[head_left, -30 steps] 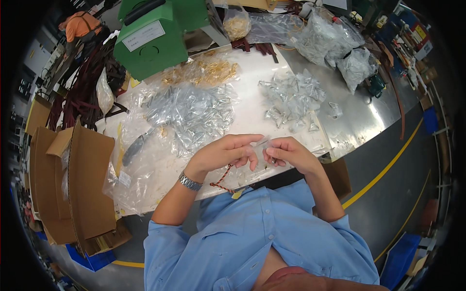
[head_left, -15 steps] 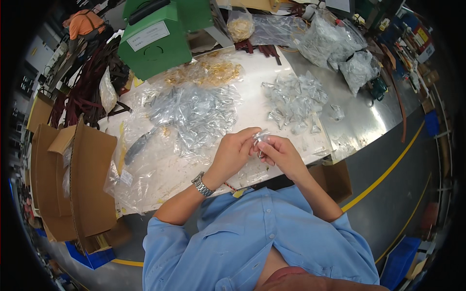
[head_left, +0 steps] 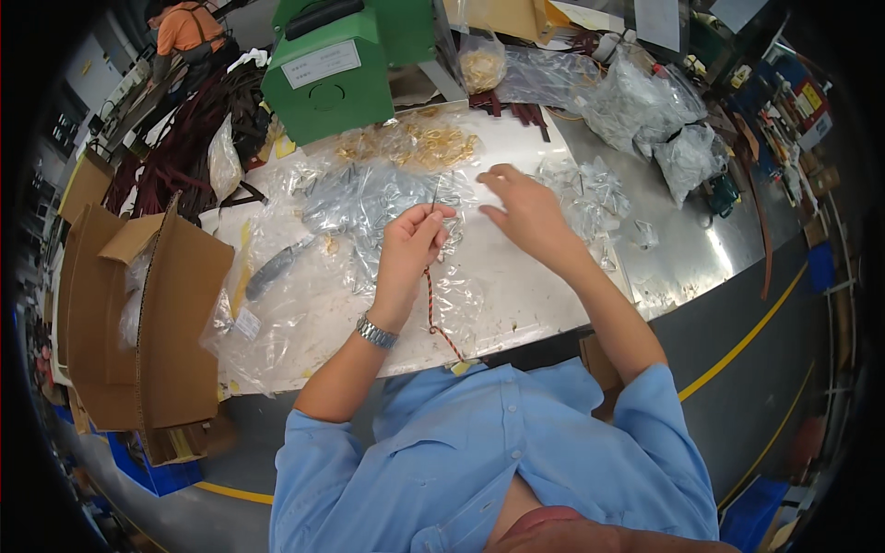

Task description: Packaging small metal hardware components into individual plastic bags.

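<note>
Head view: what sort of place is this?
Probably a small factory or workshop that handles metal fittings. Signs: silver metal pieces heaped in clear plastic on the worktable, a bulky green machine behind them, and a yellow line marked on the grey floor.

Heap of bagged parts (head_left: 355, 212) on the tabletop (head_left: 544, 300), machine (head_left: 323, 111) behind, open box (head_left: 189, 323) to the left, second heap (head_left: 595, 194) to the right, right hand (head_left: 533, 219) between heaps, left hand (head_left: 412, 238) at first heap's right edge
</note>
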A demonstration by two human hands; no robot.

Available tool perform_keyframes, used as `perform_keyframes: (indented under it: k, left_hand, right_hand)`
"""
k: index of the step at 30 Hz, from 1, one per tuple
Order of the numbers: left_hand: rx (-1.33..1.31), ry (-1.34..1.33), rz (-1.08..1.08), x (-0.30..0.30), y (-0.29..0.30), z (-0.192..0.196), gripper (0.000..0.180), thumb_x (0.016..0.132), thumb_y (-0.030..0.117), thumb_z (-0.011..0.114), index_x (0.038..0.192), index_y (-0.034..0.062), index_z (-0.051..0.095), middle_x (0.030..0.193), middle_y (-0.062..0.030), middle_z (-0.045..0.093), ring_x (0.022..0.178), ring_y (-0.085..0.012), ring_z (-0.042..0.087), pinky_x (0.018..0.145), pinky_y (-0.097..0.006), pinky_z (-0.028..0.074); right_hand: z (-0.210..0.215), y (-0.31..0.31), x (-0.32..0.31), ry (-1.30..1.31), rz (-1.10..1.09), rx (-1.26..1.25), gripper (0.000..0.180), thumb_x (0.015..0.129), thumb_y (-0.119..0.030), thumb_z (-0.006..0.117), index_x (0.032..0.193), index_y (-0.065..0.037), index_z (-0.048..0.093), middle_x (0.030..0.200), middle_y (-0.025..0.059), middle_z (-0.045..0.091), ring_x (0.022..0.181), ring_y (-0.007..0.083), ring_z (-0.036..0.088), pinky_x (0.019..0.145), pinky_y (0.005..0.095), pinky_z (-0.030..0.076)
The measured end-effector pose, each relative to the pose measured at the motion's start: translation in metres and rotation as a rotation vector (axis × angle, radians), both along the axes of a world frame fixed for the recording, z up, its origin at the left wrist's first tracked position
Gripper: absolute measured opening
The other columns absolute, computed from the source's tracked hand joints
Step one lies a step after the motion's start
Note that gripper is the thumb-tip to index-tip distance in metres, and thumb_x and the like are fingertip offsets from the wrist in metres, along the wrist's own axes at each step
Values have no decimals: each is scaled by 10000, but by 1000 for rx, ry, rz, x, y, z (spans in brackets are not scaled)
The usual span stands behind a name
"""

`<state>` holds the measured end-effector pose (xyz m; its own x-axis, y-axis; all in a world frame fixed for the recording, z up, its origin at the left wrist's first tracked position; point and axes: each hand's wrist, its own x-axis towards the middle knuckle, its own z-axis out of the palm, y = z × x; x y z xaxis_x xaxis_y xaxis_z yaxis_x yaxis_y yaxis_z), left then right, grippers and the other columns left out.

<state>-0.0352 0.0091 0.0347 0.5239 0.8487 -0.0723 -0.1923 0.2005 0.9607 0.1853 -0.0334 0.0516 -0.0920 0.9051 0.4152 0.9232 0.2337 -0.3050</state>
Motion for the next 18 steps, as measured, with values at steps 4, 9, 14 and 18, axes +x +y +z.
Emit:
perform_keyframes:
  k: [4,9,14,18]
  left_hand:
    - [0,-20,52,-1,10,-9,212,1079,162,587,1155,6,710,740,59,559,545,4,377,481,-181,266]
    - [35,-27,59,-6,12,-7,214,1084,157,574,1150,15,720,755,59,570,585,10,394,498,-182,271]
    - [207,84,174,-8,16,-4,214,1047,153,636,1188,15,719,795,49,618,614,-5,462,553,-181,357]
    - [755,340,268,-2,19,4,264,1005,158,699,1222,7,713,881,22,698,687,-35,583,635,-208,453]
  right_hand:
    - [-47,44,-29,-48,77,-68,361,855,-170,789,1172,-36,683,1114,138,682,1010,340,685,816,460,575]
    - [-35,34,-31,-62,86,-148,267,854,-173,767,1063,-21,702,991,137,690,1009,330,681,790,466,564]
    - [-22,4,-10,268,122,-32,186,942,-151,706,1015,17,677,902,132,720,883,277,702,761,421,550]
    - [-10,-15,2,762,191,-383,167,1022,-150,674,1069,10,686,948,75,740,813,176,695,727,312,549]
